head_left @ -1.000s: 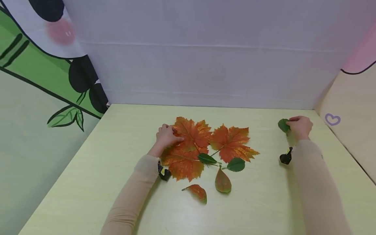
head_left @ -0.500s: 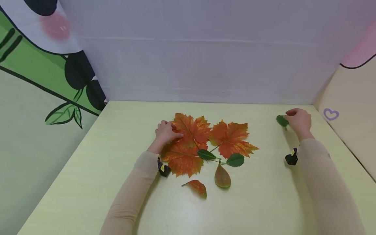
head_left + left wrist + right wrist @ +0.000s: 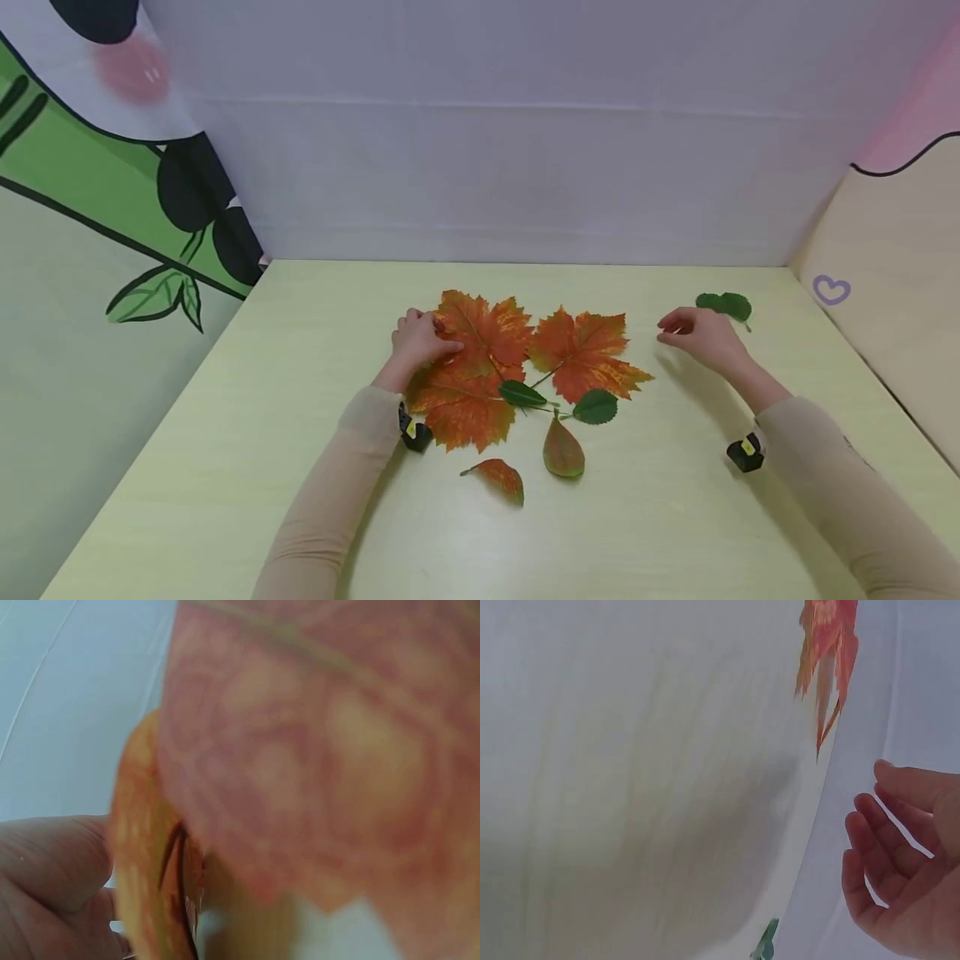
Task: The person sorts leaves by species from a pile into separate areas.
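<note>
My left hand point(image 3: 422, 340) holds the left edge of an orange maple leaf point(image 3: 487, 333), its thumb lying over the leaf. In the left wrist view, a large blurred leaf point(image 3: 300, 765) fills much of the picture beside the hand point(image 3: 52, 881). A second orange maple leaf point(image 3: 465, 412) lies below, partly overlapped, and a third maple leaf point(image 3: 588, 354) lies to the right. Holding nothing, my right hand point(image 3: 705, 335) hovers above the table with loosely bent fingers. Just behind it lie green leaves point(image 3: 731, 305), side by side.
Between the maple leaves and me lie a dark green leaf point(image 3: 522, 393), a rounder green leaf point(image 3: 596, 407), a reddish-green leaf point(image 3: 563, 450) and a small orange leaf point(image 3: 498, 480). A pale wall point(image 3: 525, 183) rises behind the table point(image 3: 300, 467).
My right hand has let go of a green leaf at the back right and moved left, towards the maple leaves. The left hand has stayed at the maple leaf's edge.
</note>
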The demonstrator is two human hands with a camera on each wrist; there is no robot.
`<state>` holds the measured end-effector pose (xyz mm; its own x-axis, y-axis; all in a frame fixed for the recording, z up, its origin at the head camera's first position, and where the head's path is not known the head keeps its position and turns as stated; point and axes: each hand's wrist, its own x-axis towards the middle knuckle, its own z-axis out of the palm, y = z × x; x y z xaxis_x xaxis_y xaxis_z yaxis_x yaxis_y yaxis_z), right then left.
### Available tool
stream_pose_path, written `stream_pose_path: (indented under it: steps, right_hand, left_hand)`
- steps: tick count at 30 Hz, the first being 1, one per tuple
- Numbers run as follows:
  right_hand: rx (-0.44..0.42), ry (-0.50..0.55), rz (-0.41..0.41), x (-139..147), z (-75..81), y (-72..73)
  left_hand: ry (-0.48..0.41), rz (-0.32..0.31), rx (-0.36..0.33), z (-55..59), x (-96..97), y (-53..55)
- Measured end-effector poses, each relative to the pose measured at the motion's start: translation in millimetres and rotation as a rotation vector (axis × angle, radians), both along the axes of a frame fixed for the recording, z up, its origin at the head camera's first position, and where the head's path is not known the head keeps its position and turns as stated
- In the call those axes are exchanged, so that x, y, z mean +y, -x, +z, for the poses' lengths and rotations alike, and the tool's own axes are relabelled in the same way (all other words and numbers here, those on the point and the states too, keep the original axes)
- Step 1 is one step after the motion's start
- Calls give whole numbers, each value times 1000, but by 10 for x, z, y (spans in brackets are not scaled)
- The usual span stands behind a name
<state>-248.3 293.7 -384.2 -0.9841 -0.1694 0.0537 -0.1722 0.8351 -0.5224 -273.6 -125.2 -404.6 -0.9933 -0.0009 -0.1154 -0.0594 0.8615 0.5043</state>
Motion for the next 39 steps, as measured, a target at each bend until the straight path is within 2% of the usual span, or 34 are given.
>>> stream_pose_path:
  steps: [5, 11, 13, 25, 32, 39]
  right_hand:
    - [-29, 3, 125, -231, -45, -116]
    - [-110, -25, 347, -475, -113, -259]
    - [-115, -49, 392, -546, -123, -298]
    - [-66, -231, 444, -738, -184, -410]
    - [-106, -176, 460, -735, -169, -410]
    - [-195, -91, 452, -688, -143, -418]
  left_hand:
    - [-5, -3, 10, -22, 2, 22]
    - [16, -10, 5, -20, -9, 1]
    - [13, -10, 3, -16, -11, -4]
    - [8, -12, 14, -41, -6, -8]
    - [16, -10, 15, -39, -14, -18]
    - [14, -12, 3, -32, -14, -1]
